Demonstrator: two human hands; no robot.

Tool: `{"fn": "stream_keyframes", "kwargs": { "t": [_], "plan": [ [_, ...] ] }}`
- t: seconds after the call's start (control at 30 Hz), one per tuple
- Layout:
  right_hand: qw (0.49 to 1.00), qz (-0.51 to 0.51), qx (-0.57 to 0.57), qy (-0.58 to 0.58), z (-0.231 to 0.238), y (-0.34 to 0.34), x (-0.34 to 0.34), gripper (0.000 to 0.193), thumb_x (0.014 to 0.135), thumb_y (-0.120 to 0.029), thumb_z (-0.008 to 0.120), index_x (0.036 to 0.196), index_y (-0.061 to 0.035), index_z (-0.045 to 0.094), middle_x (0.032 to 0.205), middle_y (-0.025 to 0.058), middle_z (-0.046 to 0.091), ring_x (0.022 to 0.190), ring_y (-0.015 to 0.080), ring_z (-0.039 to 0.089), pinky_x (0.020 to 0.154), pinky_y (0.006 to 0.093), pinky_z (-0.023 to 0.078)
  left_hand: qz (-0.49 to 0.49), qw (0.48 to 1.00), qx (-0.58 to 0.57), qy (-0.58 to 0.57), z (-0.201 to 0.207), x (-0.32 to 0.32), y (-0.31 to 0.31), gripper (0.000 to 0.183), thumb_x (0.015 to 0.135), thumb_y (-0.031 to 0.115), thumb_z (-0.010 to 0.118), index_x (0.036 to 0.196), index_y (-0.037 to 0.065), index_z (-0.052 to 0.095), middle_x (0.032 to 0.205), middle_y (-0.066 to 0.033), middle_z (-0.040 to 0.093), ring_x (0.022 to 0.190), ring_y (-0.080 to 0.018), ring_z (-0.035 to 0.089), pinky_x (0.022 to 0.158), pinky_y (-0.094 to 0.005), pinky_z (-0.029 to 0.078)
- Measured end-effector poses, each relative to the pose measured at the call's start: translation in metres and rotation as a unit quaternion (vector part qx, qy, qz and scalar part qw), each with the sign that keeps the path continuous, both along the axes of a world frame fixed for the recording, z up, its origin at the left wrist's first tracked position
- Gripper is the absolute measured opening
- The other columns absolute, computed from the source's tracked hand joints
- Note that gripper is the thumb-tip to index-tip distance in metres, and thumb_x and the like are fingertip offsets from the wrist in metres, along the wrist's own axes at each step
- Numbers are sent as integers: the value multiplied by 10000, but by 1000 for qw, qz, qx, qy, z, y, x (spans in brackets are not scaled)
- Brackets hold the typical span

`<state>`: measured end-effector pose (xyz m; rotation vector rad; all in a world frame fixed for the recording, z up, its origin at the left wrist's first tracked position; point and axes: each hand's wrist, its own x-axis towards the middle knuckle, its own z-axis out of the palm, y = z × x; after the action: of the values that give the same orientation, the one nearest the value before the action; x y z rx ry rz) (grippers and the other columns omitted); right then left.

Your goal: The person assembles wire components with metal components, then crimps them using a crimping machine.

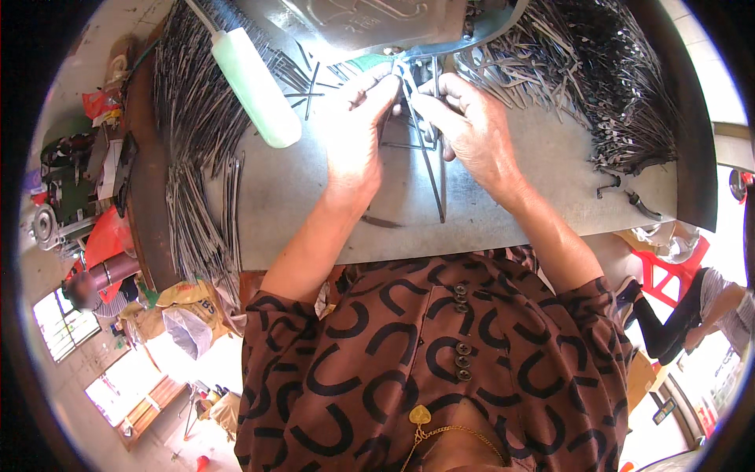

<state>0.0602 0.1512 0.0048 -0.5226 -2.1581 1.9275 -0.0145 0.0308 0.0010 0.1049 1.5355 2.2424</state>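
Note:
Both hands meet below the head of a metal machine point(370, 27), under a bright light. My left hand point(350, 130) is closed, with thumb and fingers pinched on the upper end of a thin dark strip point(429, 173) that slants down toward me. Beside it, my right hand point(480, 130) is closed too, and a second dark strip point(443, 177) hangs from its fingers. What material the strips are I cannot tell. Glare and the fingers partly hide the held ends next to the machine.
A pale green handle point(255, 86) juts out left of my hands. Dense heaps of dark strips cover the left side point(200, 208) and right side point(613, 86) of the metal worktop point(307, 220). Small dark pieces point(643, 206) lie at the right. Another person point(720, 303) sits beyond it.

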Motion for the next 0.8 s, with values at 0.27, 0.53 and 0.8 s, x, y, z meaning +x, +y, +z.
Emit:
{"fn": "stream_keyframes", "kwargs": {
  "t": [0.27,0.53,0.8],
  "plan": [
    [998,-15,25,47,-12,-7,-6,176,851,-203,609,848,-28,592,619,46,589,440,98,521,410,258,419,31,999,3,20,-3,2,3,300,836,66,636,1109,-52,593,832,-22,600,723,-82,519,669,-219,438],
    [991,84,-86,-52,8,21,-14,219,795,-262,606,831,-46,611,581,3,512,443,82,448,388,250,327,-106,974,-177,91,20,-18,-6,269,796,128,685,1032,56,578,867,-12,609,741,-87,559,617,-228,447],
    [992,55,-115,5,3,9,-9,245,864,-212,604,827,26,555,619,80,571,480,129,558,438,295,460,13,996,-87,33,7,9,-9,348,850,66,628,1179,34,520,944,-47,588,845,-127,578,739,-262,485]
  ]
}}
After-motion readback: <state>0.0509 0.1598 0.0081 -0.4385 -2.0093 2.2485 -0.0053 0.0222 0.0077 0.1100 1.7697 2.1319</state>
